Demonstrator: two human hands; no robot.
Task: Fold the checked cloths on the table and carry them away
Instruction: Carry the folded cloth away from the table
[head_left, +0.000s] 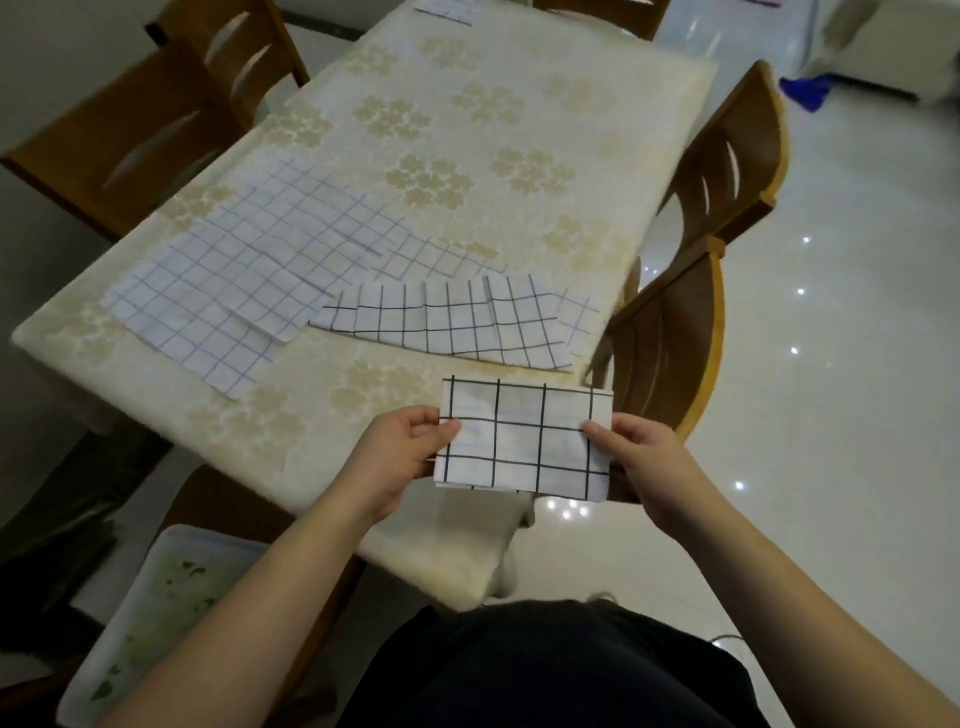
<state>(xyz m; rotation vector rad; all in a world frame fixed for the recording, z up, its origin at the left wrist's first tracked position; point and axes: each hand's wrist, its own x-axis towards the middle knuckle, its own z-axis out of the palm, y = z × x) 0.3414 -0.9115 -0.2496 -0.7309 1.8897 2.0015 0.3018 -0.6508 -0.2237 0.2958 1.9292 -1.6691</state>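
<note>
Across the tabletop (519, 104), cream with a pale flower pattern, unfolded checked cloths (249, 270) lying spread and overlapping, well beyond the folded cloth (524, 436) and mostly off to its left; among them a bolder black-lined cloth (452, 322) stretched just past the folded cloth's far edge. Wooden chairs (691, 291) drawn in along the tabletop's right side, close beside the folded cloth. Folded cloth itself held up in the air, over the tabletop's near corner and partly out past its edge, long axis running left to right, face turned up toward the camera, several layers showing at the bottom edge. Left hand (400, 457) clamped on the cloth's left short edge, thumb on top, fingers curled beneath; right hand (639, 457) likewise pinching the right short edge, thumb laid over the top face. Both hands equally near, one at each end, forearms reaching forward and converging on the cloth. Judged from this: folding of this piece finished or nearly so, next move probably one more fold or setting it aside, with many cloths not yet folded.
</note>
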